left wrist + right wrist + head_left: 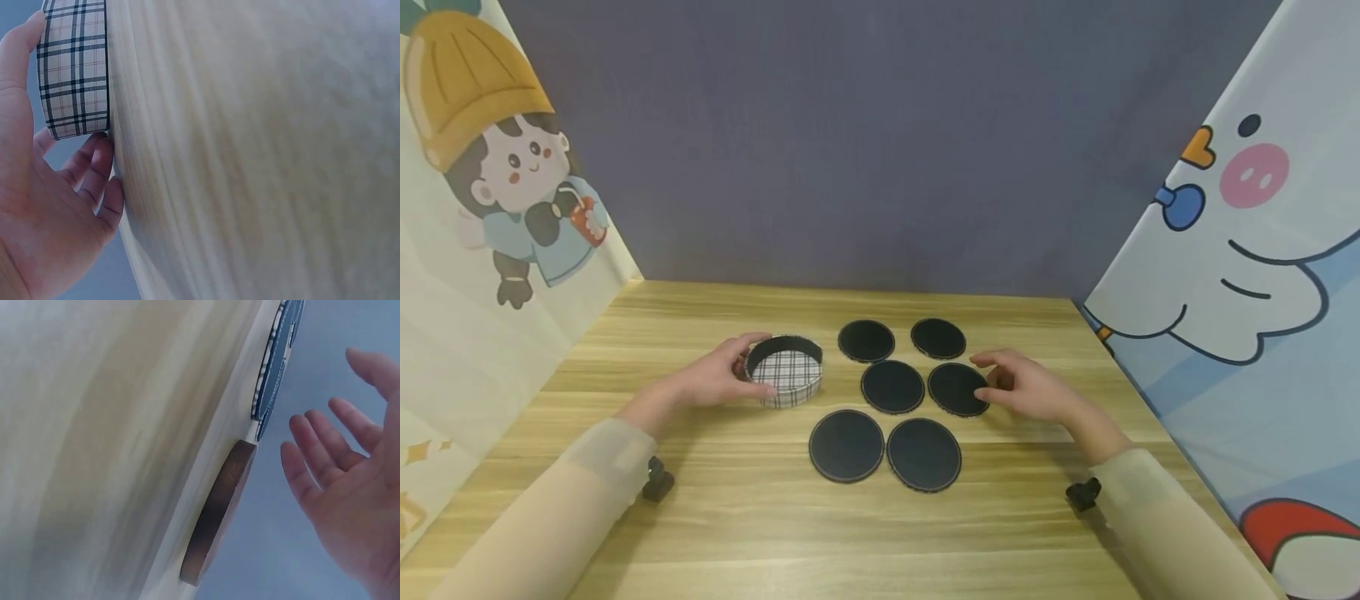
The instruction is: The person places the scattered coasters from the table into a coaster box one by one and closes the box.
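My left hand (724, 372) has thumb and fingers around a shallow round box (797, 388) with plaid sides, a dark inner wall and a plaid floor. In the left wrist view the thumb lies along the box's plaid side (75, 75), the other fingers bent at its far side and base. Over the right edge of a black round coaster (955, 389) hovers my right hand (1028, 388), fingers loosely bent. The right wrist view shows this hand (356, 487) holding nothing, apart from the stitched-edge coasters (272, 381).
Several more black coasters lie flat, among them a front-left one (847, 446) and a back-right one (938, 338). A brown disc (219, 512) rests on the wooden table (737, 533) in the right wrist view. A dark panel (865, 150) stands behind, with printed side panels.
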Motion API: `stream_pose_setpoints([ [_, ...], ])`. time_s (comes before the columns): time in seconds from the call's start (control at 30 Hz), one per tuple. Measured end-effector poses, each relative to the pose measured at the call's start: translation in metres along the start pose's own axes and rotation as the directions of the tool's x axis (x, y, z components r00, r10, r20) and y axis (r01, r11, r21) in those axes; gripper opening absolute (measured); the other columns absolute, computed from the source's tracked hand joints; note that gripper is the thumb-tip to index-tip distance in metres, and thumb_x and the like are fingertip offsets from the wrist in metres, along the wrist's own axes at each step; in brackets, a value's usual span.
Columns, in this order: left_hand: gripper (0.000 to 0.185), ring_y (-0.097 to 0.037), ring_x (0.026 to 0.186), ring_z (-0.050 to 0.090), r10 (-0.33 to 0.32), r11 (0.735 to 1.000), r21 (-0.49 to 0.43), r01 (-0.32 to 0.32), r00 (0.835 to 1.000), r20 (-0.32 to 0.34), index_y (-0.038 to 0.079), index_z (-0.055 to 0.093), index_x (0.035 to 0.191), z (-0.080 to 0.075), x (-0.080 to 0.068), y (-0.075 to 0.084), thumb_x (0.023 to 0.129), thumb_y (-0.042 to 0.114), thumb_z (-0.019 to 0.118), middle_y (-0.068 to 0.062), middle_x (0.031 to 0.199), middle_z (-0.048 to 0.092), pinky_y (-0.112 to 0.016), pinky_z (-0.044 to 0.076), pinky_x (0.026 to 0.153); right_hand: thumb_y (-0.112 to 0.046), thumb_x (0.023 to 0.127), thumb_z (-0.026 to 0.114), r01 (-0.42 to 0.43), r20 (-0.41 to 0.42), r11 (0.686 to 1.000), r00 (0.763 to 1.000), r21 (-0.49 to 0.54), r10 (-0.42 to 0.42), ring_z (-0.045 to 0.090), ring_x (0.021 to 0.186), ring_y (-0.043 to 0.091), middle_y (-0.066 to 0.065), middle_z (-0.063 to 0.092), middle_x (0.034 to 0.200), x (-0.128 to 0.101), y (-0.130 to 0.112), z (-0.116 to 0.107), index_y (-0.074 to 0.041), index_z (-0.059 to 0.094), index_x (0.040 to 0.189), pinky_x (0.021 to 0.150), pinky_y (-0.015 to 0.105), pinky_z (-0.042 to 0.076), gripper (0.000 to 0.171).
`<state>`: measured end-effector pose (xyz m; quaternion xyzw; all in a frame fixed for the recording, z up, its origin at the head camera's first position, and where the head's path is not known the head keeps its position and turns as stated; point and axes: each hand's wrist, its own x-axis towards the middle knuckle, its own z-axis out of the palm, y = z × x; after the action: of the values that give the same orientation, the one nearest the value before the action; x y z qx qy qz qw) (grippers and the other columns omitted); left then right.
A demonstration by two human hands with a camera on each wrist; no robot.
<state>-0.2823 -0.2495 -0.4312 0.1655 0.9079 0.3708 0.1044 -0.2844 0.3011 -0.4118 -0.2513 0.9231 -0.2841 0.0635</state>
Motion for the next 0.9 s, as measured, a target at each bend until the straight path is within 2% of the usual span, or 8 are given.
stream_pose_setpoints([
  [0.13,0.110,-0.038,0.123,0.058,-0.004,1.000,-0.004,0.004,1.000,0.000,0.013,0.027,0.173,0.001,0.000,-0.001,0.089,0.046,0.091,-0.027,0.144,0.048,-0.054,0.055,0.104,-0.032,0.099,0.084,0.014,0.016,1.000,1.000,-0.022,-0.014,0.064,0.086,0.015,0.017,0.068,0.124,0.002,0.000,0.003,-0.007,0.061,0.152,0.074,0.029,0.053,0.063],
  [0.2,0.110,-0.038,0.123,0.058,-0.011,1.000,-0.009,0.011,1.000,0.003,0.014,0.027,0.173,0.001,0.001,-0.001,0.089,0.046,0.091,-0.027,0.145,0.048,-0.054,0.055,0.105,-0.034,0.097,0.086,0.027,0.018,0.998,1.000,-0.061,-0.026,0.063,0.088,0.018,0.015,0.068,0.123,0.003,0.000,0.004,-0.009,0.063,0.150,0.075,0.031,0.053,0.063],
  [0.27,0.110,-0.038,0.123,0.058,-0.010,1.000,-0.013,0.010,1.000,0.008,0.014,0.027,0.173,0.002,0.001,-0.002,0.090,0.046,0.091,-0.027,0.145,0.047,-0.053,0.056,0.104,-0.036,0.096,0.087,0.037,0.031,0.995,0.999,-0.090,-0.034,0.065,0.097,0.026,0.016,0.067,0.130,0.004,0.000,0.005,-0.010,0.065,0.149,0.082,0.039,0.057,0.064],
  [0.33,0.109,-0.037,0.122,0.059,-0.011,1.000,-0.016,0.011,1.000,0.011,0.014,0.027,0.173,0.002,0.001,-0.003,0.090,0.045,0.091,-0.027,0.145,0.047,-0.051,0.055,0.103,-0.041,0.095,0.088,0.041,0.045,0.992,0.998,-0.119,-0.036,0.065,0.118,0.035,0.017,0.065,0.142,0.006,-0.001,0.007,-0.012,0.065,0.150,0.098,0.052,0.058,0.066],
  [0.43,0.109,-0.038,0.123,0.058,-0.016,1.000,-0.021,0.016,1.000,0.014,0.015,0.027,0.173,0.002,0.001,-0.002,0.090,0.045,0.091,-0.027,0.146,0.046,-0.052,0.055,0.104,-0.052,0.091,0.088,0.019,0.060,0.985,0.998,-0.172,-0.009,0.053,0.144,0.047,0.019,0.059,0.156,0.009,-0.002,0.009,-0.016,0.064,0.153,0.118,0.071,0.044,0.075],
  [0.5,0.109,-0.039,0.124,0.058,-0.020,1.000,-0.021,0.020,1.000,0.016,0.015,0.026,0.173,0.002,0.001,-0.002,0.090,0.046,0.091,-0.027,0.146,0.046,-0.054,0.055,0.106,-0.059,0.088,0.088,-0.006,0.062,0.978,0.998,-0.208,0.020,0.043,0.153,0.051,0.019,0.056,0.161,0.011,-0.002,0.009,-0.016,0.062,0.155,0.122,0.079,0.033,0.084],
  [0.67,0.109,-0.039,0.125,0.058,-0.026,0.999,-0.022,0.026,1.000,0.016,0.015,0.027,0.173,0.002,0.000,-0.001,0.090,0.046,0.091,-0.027,0.148,0.045,-0.056,0.054,0.108,-0.068,0.082,0.088,-0.048,0.074,0.962,0.995,-0.268,0.071,0.038,0.156,0.054,0.021,0.052,0.163,0.019,0.004,0.011,-0.014,0.055,0.161,0.123,0.084,0.024,0.102],
  [0.9,0.109,-0.039,0.126,0.057,-0.026,1.000,-0.011,0.026,1.000,0.012,0.017,0.027,0.173,0.002,0.001,-0.003,0.090,0.047,0.091,-0.027,0.148,0.046,-0.057,0.054,0.108,-0.070,0.080,0.089,-0.055,0.123,0.953,0.988,-0.298,0.096,0.041,0.154,0.053,0.023,0.051,0.163,0.030,0.006,0.012,-0.010,0.052,0.163,0.124,0.081,0.025,0.109],
])
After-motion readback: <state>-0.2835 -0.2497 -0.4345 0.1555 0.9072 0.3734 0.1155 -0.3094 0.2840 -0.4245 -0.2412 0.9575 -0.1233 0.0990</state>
